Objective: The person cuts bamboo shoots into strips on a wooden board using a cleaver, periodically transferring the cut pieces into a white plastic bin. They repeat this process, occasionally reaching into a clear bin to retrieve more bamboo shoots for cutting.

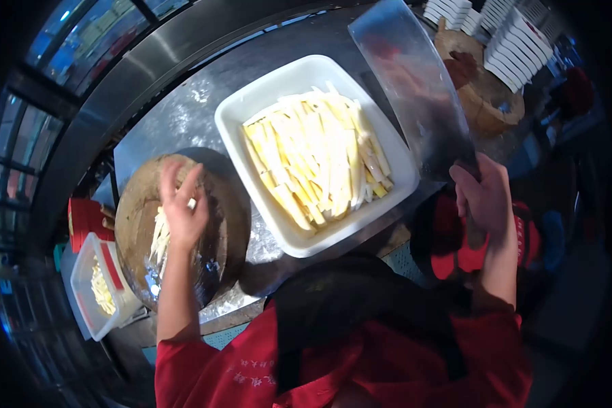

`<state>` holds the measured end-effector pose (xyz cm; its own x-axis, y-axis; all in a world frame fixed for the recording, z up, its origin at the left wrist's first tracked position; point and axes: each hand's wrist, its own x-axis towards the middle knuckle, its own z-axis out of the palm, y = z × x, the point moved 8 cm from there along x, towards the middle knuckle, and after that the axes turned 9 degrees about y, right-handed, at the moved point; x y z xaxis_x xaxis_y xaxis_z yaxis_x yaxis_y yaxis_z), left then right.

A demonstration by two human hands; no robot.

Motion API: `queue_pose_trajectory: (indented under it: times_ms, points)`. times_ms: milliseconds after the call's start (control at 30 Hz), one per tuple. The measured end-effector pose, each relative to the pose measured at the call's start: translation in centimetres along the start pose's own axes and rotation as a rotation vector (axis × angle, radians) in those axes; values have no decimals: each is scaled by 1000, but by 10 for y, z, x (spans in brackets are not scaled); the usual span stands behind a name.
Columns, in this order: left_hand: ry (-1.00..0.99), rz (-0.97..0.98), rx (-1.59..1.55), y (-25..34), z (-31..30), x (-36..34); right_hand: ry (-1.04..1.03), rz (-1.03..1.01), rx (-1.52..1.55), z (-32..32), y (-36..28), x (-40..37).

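Observation:
My right hand (486, 197) is wrapped round the dark handle of a wide cleaver (415, 88), its blade raised at the right of the white tub. My left hand (183, 217) has its fingers spread over a round wooden chopping block (136, 211). Beneath and beside that hand lie thin pale strips (160, 234) on the block, partly hidden by it. Between my hands stands a white rectangular tub (294, 249). Long pale-yellow vegetable strips (313, 153) fill it in a loose layer.
Left of the block, a clear plastic container (85, 299) holds cut pale pieces (102, 289), with a red box (83, 219) behind it. A second round wooden block (489, 105) and stacked white dishes (517, 51) stand far right. The worktop (183, 112) is metal.

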<state>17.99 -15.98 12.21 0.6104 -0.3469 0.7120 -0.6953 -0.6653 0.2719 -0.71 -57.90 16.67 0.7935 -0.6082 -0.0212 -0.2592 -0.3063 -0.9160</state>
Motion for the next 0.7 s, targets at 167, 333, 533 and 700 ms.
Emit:
queue_pose_trajectory:
  times_ms: [167,333,533,700]
  points:
    - [-320,-237,-268,102,152,32,42,18,56,-15,31,-18]
    - [-469,-323,4,100,215,19,40,147,180,-16,41,-34]
    - [-555,-786,-506,73,205,15,-6,-149,6,-2,31,-26]
    - [-292,-1140,-1319,51,132,13,-112,-60,54,19,13,-18]
